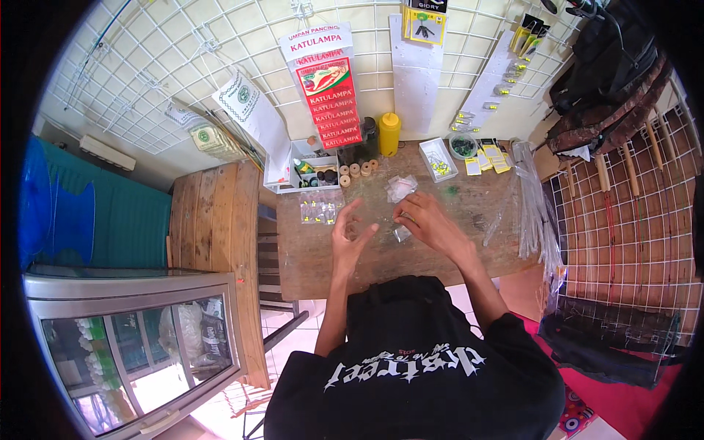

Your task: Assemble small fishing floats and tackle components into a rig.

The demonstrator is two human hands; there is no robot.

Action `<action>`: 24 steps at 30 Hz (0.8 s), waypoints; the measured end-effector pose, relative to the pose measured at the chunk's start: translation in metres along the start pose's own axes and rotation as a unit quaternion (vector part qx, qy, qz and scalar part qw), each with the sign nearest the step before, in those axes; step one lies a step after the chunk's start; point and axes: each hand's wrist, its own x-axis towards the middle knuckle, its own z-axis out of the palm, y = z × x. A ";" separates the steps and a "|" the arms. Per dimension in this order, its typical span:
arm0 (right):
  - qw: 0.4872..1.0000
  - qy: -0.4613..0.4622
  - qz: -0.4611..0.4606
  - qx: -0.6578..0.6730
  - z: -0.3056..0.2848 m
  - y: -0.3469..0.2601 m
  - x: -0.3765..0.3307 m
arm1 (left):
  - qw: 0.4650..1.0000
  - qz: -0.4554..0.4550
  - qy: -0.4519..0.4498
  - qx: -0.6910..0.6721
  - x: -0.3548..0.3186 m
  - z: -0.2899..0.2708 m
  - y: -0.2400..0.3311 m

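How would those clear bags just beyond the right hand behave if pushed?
The bags look thin and crumpled, so they would probably flop and fold. Their shiny surface suggests they may slide over one another. Being small and filmy, they are likely light.

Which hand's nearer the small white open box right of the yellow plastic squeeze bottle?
Right. The right hand is on the person's side of the white box; the left hand is farther off, leftward.
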 end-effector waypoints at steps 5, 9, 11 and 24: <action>0.999 -0.024 -0.029 -0.006 -0.018 -0.008 0.015 | 0.980 0.076 -0.122 0.136 0.026 -0.004 0.028; 0.998 -0.030 -0.045 0.028 -0.027 -0.011 0.023 | 0.976 0.080 -0.174 0.105 0.036 -0.001 0.039; 0.998 -0.018 -0.044 0.031 -0.028 -0.013 0.025 | 0.981 0.066 -0.163 0.086 0.039 -0.002 0.037; 0.986 0.109 0.032 0.123 -0.014 -0.022 0.021 | 0.959 0.082 -0.183 0.202 0.047 -0.009 0.069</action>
